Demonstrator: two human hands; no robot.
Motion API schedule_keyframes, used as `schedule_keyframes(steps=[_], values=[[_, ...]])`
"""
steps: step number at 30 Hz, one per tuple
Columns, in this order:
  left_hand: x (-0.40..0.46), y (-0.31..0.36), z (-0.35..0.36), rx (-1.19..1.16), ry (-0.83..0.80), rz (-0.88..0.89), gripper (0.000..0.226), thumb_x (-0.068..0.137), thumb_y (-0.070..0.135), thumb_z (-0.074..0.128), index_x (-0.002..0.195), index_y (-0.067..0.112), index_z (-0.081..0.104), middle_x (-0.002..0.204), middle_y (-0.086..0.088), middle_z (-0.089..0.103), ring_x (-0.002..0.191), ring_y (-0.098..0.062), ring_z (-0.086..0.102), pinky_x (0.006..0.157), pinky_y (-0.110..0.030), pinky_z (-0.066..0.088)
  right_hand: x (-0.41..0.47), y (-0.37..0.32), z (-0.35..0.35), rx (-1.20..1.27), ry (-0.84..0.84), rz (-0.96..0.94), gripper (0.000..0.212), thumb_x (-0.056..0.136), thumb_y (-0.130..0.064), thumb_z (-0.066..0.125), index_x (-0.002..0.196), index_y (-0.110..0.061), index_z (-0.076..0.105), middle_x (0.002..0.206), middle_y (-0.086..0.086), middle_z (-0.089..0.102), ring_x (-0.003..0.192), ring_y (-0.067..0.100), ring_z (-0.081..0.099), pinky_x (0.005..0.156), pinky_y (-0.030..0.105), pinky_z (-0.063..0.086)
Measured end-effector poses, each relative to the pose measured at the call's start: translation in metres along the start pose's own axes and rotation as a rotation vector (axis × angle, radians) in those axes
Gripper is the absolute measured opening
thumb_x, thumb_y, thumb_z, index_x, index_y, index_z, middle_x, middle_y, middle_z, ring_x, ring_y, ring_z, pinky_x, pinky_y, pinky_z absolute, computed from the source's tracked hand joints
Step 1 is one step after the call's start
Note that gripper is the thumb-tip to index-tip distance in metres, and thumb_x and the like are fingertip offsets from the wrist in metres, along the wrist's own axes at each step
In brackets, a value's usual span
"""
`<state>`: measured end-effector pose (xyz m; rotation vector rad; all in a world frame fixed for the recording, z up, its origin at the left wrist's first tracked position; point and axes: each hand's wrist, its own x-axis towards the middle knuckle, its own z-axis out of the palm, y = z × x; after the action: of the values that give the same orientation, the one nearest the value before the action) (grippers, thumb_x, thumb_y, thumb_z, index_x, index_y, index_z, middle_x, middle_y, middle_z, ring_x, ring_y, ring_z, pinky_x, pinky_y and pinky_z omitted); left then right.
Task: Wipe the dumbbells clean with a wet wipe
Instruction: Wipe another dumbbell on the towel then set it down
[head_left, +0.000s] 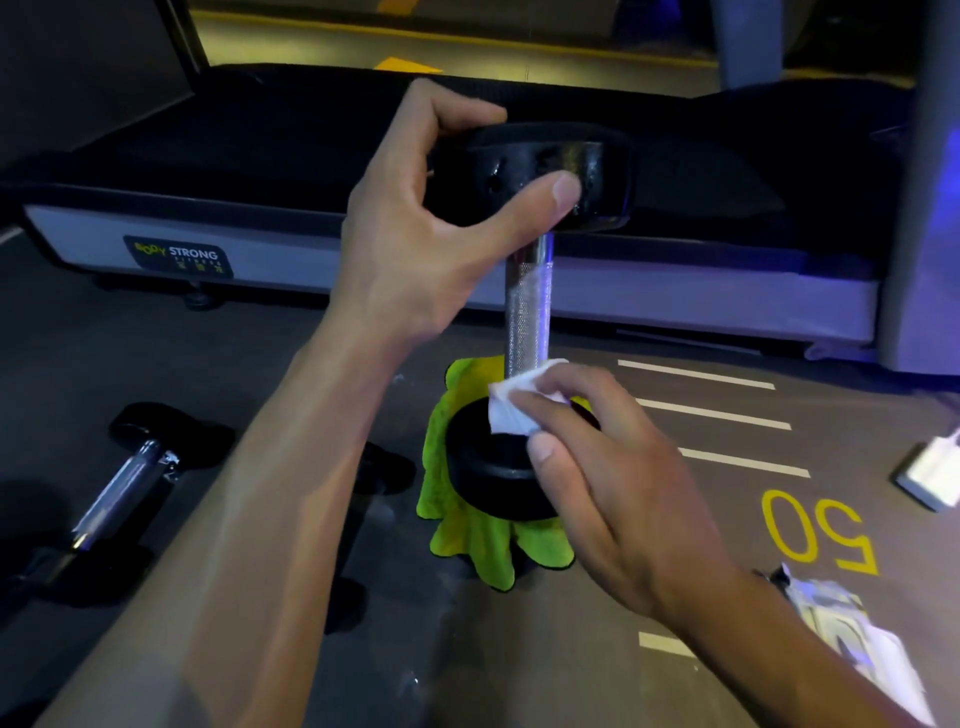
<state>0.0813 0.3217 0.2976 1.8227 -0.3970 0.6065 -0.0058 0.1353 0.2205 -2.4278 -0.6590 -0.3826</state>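
The right hand (613, 478) pinches a folded white wet wipe (511, 402) between curled fingers and thumb, pressing it where the chrome handle meets the lower black head of a dumbbell (527, 312) standing upright. Just under those fingers the lower head is a matte black disc, resting on a bright green cloth (467, 540) that spreads on the grey floor (260, 364). Above the wipe the handle rises, knurled and shiny. At its top the left hand (415, 234) grips the upper head, thumb across its glossy, wet-looking side and fingers curled over the far edge. Left of the left forearm, another dumbbell (124, 483) lies on the floor, black-ended with a chrome bar. Beyond both hands stands a treadmill (208, 208) marked "STRONG".
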Motion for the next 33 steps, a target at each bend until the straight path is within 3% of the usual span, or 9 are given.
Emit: schedule_keyframes(steps=[3,7,11,15,17,19,24,28,33], values=[[0.0,0.001,-0.001,0.0,-0.004,0.005,0.051,0.085,0.05,0.084,0.118,0.021,0.056,0.108,0.012,0.065,0.102,-0.013,0.067,0.093,-0.04,0.057,0.006,-0.018,0.006,-0.165,-0.014,0.02,0.042,0.106,-0.04,0.036,0.125,-0.021,0.067,0.124,-0.005,0.051,0.112,0.018,0.051,0.093,0.032,0.045],[-0.003,0.002,-0.002,0.011,-0.018,0.029,0.052,0.085,0.05,0.083,0.118,0.02,0.056,0.109,0.012,0.064,0.104,-0.016,0.067,0.096,-0.047,0.055,0.004,-0.034,0.02,-0.372,-0.079,0.038,0.052,0.106,-0.051,0.028,0.114,-0.021,0.07,0.117,-0.006,0.056,0.107,0.019,0.051,0.088,0.033,0.046],[-0.005,0.006,-0.001,-0.003,-0.016,0.03,0.053,0.082,0.052,0.085,0.116,0.022,0.058,0.108,0.012,0.066,0.103,-0.018,0.068,0.096,-0.05,0.054,0.002,-0.007,0.011,-0.176,-0.014,-0.029,0.042,0.106,-0.04,0.037,0.105,-0.02,0.074,0.11,-0.005,0.058,0.098,0.019,0.056,0.083,0.037,0.049],[-0.007,0.008,-0.002,-0.014,-0.02,0.016,0.052,0.08,0.052,0.086,0.114,0.025,0.058,0.109,0.012,0.066,0.104,-0.016,0.068,0.096,-0.049,0.055,-0.006,0.019,0.004,0.151,0.052,0.022,0.038,0.105,-0.034,0.042,0.103,-0.019,0.077,0.113,-0.01,0.063,0.105,0.008,0.063,0.087,0.022,0.048],[-0.007,0.009,-0.001,-0.02,-0.024,0.017,0.051,0.079,0.052,0.086,0.113,0.026,0.058,0.108,0.013,0.066,0.104,-0.015,0.068,0.096,-0.05,0.054,-0.006,0.022,0.003,0.231,0.086,0.073,0.038,0.104,-0.033,0.042,0.099,-0.02,0.077,0.113,-0.011,0.064,0.108,0.008,0.063,0.089,0.021,0.048],[-0.008,0.009,-0.001,-0.029,-0.027,0.018,0.051,0.079,0.052,0.085,0.113,0.025,0.057,0.107,0.014,0.065,0.103,-0.014,0.067,0.097,-0.051,0.054,-0.007,0.012,0.007,0.182,0.113,0.065,0.035,0.103,-0.032,0.044,0.1,-0.018,0.076,0.111,-0.008,0.064,0.106,0.009,0.063,0.09,0.026,0.049],[-0.011,0.008,-0.004,-0.07,-0.042,0.017,0.053,0.08,0.05,0.086,0.115,0.023,0.058,0.108,0.011,0.065,0.103,-0.017,0.067,0.097,-0.055,0.054,-0.014,-0.017,0.023,-0.22,0.082,-0.058,0.036,0.103,-0.032,0.044,0.117,-0.014,0.073,0.113,0.001,0.066,0.107,0.023,0.061,0.096,0.032,0.047],[-0.012,0.011,-0.004,-0.079,-0.066,0.039,0.053,0.079,0.048,0.087,0.116,0.023,0.057,0.11,0.009,0.066,0.107,-0.02,0.068,0.096,-0.052,0.055,-0.011,0.011,0.01,0.059,0.081,-0.04,0.033,0.105,-0.028,0.044,0.107,-0.016,0.075,0.111,-0.005,0.065,0.104,0.012,0.063,0.09,0.025,0.049],[-0.01,0.01,-0.002,-0.101,-0.076,0.039,0.053,0.081,0.043,0.088,0.117,0.019,0.057,0.11,0.006,0.065,0.104,-0.015,0.066,0.092,-0.042,0.057,0.002,0.021,0.012,0.178,0.161,0.066,0.032,0.104,-0.026,0.045,0.085,-0.012,0.067,0.094,-0.004,0.064,0.093,0.014,0.062,0.082,0.035,0.049]])
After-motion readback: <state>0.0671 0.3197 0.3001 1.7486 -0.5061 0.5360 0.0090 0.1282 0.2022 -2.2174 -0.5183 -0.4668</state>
